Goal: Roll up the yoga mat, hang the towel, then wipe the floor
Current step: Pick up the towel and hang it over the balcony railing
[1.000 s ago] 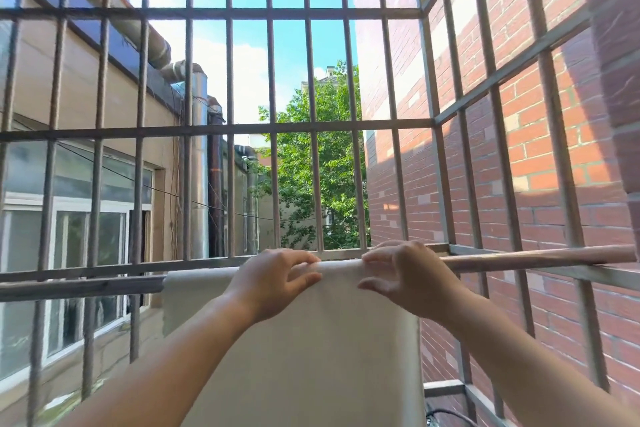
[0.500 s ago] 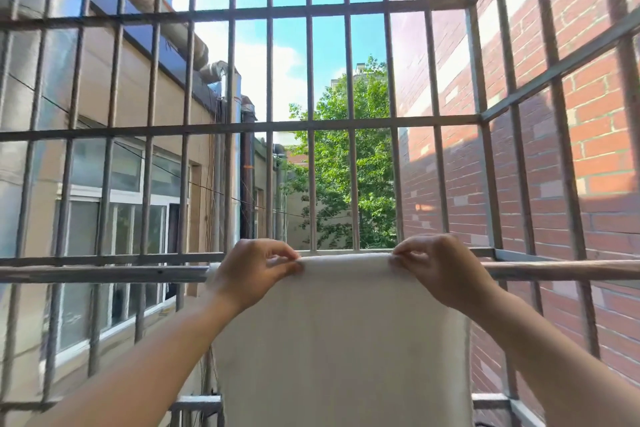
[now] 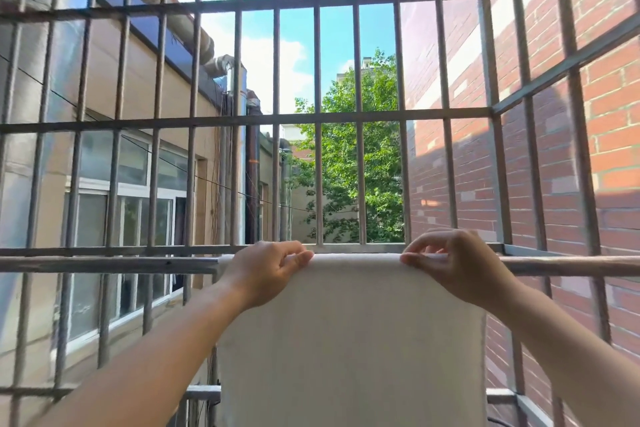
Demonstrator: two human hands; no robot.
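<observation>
A white towel (image 3: 349, 340) hangs draped over a horizontal pole (image 3: 571, 265) inside a barred window cage. My left hand (image 3: 266, 269) pinches the towel's top fold near its left edge. At the right end of the fold, my right hand (image 3: 457, 265) holds the cloth with thumb and fingertips. Both hands rest on the pole line, wide apart. The towel's front panel falls flat below them to the frame's bottom. No yoga mat or floor is in view.
Metal bars (image 3: 318, 118) enclose the space ahead, left and right. A red brick wall (image 3: 606, 149) runs along the right. A beige building with windows (image 3: 121, 218) stands at left, and a green tree (image 3: 346, 166) beyond.
My hands have slid apart along the pole, spreading the towel's top fold wider. The view has shifted so the towel now sits more central.
</observation>
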